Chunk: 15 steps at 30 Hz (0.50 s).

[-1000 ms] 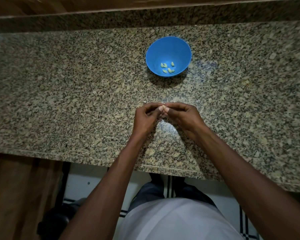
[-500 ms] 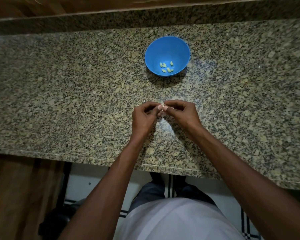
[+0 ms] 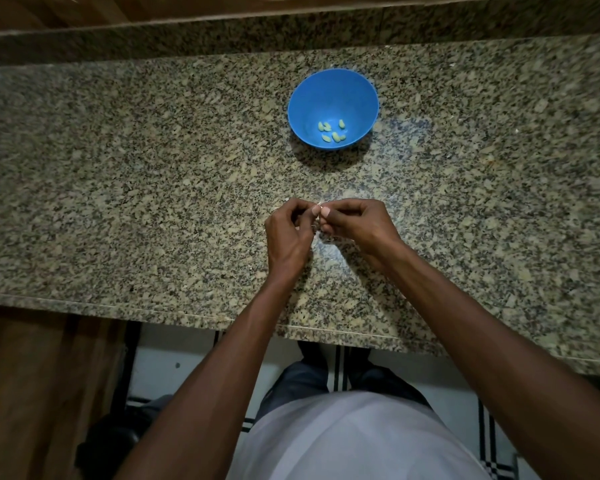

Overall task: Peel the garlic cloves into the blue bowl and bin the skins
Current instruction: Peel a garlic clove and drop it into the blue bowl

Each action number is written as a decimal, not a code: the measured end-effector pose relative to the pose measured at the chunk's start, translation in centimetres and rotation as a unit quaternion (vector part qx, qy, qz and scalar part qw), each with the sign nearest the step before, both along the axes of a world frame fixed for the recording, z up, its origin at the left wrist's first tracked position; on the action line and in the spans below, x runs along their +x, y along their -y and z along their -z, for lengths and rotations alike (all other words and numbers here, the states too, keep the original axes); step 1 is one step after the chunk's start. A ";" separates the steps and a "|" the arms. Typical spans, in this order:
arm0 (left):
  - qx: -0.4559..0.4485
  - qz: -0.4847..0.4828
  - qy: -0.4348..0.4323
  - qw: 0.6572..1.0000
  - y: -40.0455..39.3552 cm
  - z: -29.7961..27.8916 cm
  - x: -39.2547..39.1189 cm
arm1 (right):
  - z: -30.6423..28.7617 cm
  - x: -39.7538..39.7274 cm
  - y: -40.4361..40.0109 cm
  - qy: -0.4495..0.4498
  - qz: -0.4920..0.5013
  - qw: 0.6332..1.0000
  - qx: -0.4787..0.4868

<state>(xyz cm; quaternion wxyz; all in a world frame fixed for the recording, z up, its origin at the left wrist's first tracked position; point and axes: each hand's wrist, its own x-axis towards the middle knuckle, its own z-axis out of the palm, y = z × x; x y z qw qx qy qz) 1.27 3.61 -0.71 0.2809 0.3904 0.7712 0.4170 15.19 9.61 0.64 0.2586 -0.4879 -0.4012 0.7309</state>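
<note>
Nearest, at six o'clock: left hand [image 3: 286, 233] and right hand [image 3: 355, 225] met over the granite worktop [image 3: 136, 202], fingers [image 3: 315, 211] curled and pinching a garlic clove [image 3: 321, 204] — barely visible between the thumbs. Little changed over the last second: same pinch, hands barely shifted, so peeling likely still underway. Farther, at twelve o'clock: blue bowl [image 3: 333, 88] holding six or so peeled cloves [image 3: 331, 130] — well apart from the hands. No bin in view.
</note>
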 end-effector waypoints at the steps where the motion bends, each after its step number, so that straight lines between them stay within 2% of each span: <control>1: 0.001 -0.003 0.001 1.000 0.0 -0.1 0.1 | 0.0 -0.2 0.0 -0.003 0.004 1.000 -0.004; 5: -0.004 0.028 -0.010 1.000 0.0 -0.3 0.0 | 0.2 -0.7 0.2 0.036 0.024 0.999 0.025; 9: -0.032 0.116 -0.087 0.989 0.0 -0.3 0.1 | 0.3 -1.0 0.3 0.120 0.002 0.983 0.139; 11: -0.042 0.128 -0.113 0.984 0.0 -0.4 0.2 | 0.0 -1.1 0.5 0.153 -0.009 0.970 0.190; 15: -0.055 0.111 -0.077 0.989 -0.5 -0.7 0.6 | -0.3 -1.2 0.7 0.191 -0.003 0.944 0.268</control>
